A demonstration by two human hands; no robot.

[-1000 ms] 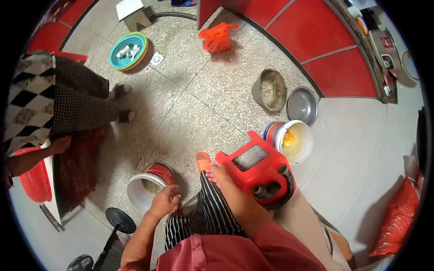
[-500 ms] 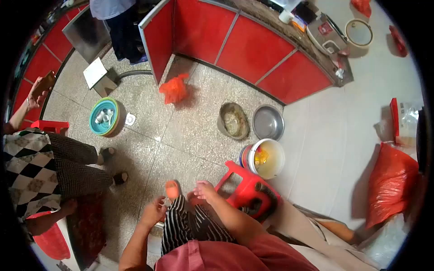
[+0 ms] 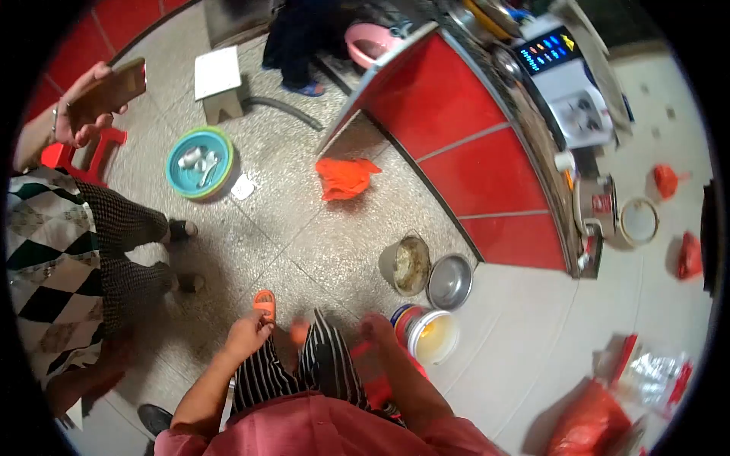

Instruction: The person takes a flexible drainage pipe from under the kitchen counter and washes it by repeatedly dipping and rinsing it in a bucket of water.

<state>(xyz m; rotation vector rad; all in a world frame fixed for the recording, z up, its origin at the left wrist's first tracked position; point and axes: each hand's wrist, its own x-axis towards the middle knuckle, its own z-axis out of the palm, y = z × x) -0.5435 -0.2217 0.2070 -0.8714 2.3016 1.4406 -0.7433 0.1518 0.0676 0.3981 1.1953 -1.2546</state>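
Fingers loosely bent, the wearer's left hand hangs half-open near the striped trousers, just below an orange slipper in the lower middle of the frame. The right hand is blurred; whether it is spread or pressed together, I cannot tell. Just beside it to the right sits a bucket with something yellow inside. A stool, red, shows between the trousers and the right forearm. Above the bucket stand a pail, dirty inside, and a steel basin.

Farther up, in the upper middle, an orange bag lies on the floor. A teal tub with metal things in it is at the upper left, a hose above and right of it. Red panels front a surface at the upper right, where a display glows. At the left edge stands a person in a diamond-patterned top, one hand gripping a phone. A red sack fills the lower right.
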